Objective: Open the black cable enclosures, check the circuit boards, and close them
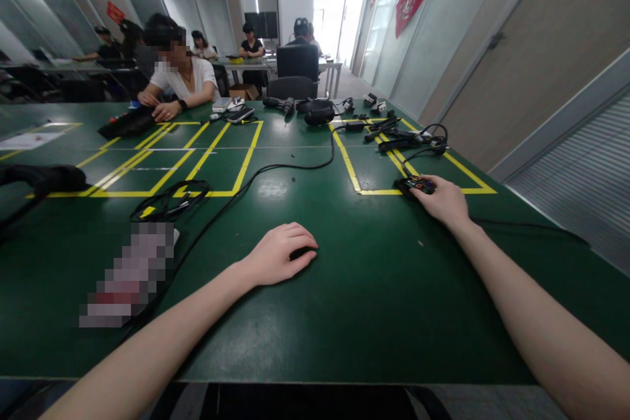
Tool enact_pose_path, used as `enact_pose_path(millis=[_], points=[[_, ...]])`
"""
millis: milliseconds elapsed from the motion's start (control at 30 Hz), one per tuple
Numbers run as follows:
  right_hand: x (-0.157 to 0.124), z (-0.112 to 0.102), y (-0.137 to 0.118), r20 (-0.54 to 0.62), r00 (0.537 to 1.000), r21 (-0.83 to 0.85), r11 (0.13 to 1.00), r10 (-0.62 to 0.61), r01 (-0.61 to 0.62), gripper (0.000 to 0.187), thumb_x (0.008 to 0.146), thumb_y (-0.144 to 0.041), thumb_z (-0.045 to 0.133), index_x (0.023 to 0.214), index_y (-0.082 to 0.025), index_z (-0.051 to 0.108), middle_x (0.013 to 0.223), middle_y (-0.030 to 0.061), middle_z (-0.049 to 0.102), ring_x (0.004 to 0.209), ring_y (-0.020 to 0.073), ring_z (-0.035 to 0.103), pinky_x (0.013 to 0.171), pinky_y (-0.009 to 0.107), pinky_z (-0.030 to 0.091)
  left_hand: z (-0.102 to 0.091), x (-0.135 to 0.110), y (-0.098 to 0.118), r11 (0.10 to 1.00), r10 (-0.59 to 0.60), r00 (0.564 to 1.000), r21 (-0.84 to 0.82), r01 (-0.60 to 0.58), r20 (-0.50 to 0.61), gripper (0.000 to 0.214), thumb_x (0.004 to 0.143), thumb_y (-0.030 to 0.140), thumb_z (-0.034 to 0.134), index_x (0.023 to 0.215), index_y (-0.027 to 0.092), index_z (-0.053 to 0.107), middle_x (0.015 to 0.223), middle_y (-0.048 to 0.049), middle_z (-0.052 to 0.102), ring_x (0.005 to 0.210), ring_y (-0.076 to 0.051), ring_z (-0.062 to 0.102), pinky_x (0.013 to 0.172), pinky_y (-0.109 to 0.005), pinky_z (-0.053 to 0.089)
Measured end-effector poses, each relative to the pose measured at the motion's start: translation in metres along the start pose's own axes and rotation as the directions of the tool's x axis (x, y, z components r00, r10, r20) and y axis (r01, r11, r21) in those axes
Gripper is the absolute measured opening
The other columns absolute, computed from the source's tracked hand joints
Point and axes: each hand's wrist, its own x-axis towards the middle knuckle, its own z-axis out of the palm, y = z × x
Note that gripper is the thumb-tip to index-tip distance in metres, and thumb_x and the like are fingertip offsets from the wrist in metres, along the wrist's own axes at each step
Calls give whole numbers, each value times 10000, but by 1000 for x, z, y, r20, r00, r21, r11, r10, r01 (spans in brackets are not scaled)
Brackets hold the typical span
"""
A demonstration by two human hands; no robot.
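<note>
While the left hand (pixel 281 253) lies palm down around the middle of the dark green tabletop (pixel 374 289), a little toward the near edge, its fingers curl loosely over a small black object (pixel 302 252). Most of that object is hidden, so I cannot tell whether the hand grips it or only covers it. The right hand (pixel 444 201) reaches out toward the right edge, and its fingers are closed over the near end of a small black device (pixel 415 185) with orange and other coloured marks. The device sits on the tabletop at the near corner of a yellow tape rectangle (pixel 350 167). Further back within that rectangle, toward the far right corner, is a heap of black tools and cords (pixel 406 138). A long black cable (pixel 275 169) crosses the tabletop between the hands and the far edge. A coil of black cord with a yellow tag (pixel 170 201) lies left of the left hand. At the far edge sits a person in a white shirt (pixel 183 79), both hands on the tabletop.
</note>
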Motion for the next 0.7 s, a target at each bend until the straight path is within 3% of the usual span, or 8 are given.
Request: enact_pose_path(millis=[100,233,300,400,500,600,700], points=[[-13,4,-32,66,997,42,998,-42,39,412,840,-396,714,1196,-198,774,1017,126,803,917,331,748,754,396,585,0,1,0,1000,5,1000,1,-5,-3,177,1035,267,576,1061,187,732,1061,-73,773,1011,-218,715,929,-374,575],[-43,8,-76,140,944,266,930,-297,253,407,852,-385,724,1218,-213,764,1029,87,815,881,295,767,785,416,616,0,2,2,1000,-1,1000,11,2,-31,193,1026,270,573,1128,206,723,1135,-84,765,1074,-226,709,980,-399,566],[-62,8,-97,170,861,438,819,-480,370,376,867,-328,720,1223,-213,759,1147,90,805,990,292,772,875,434,617,0,3,3,999,-6,995,42,10,-97,206,1014,281,595,1169,215,712,1215,-98,750,1146,-247,693,1025,-439,542],[-91,2,-124,198,649,644,597,-734,479,371,884,-264,726,1250,-208,748,1170,87,801,1022,257,774,922,392,609,-3,3,5,997,-2,985,70,15,-173,268,987,348,645,1215,219,701,1205,-114,749,1121,-267,693,1001,-459,541],[-111,-7,-140,152,469,752,410,-870,516,342,918,-269,724,1253,-201,742,1131,85,809,980,228,785,871,333,614,-4,2,8,1000,26,991,21,-23,-129,292,965,412,675,1162,199,713,1042,-101,763,942,-233,700,860,-382,571],[-118,-17,-145,134,400,781,345,-907,521,304,936,-272,713,1228,-193,751,1101,82,819,918,212,801,811,294,614,-3,1,9,999,34,997,-10,-35,-70,306,948,445,705,1110,186,709,967,-86,754,874,-213,680,809,-345,562],[-118,-21,-143,144,405,764,361,-903,534,316,928,-271,714,1234,-203,750,1122,72,822,916,214,811,804,288,618,-1,0,8,1000,1,999,-8,-1,-51,349,912,448,748,1138,186,697,985,-82,741,917,-222,673,831,-346,565]])
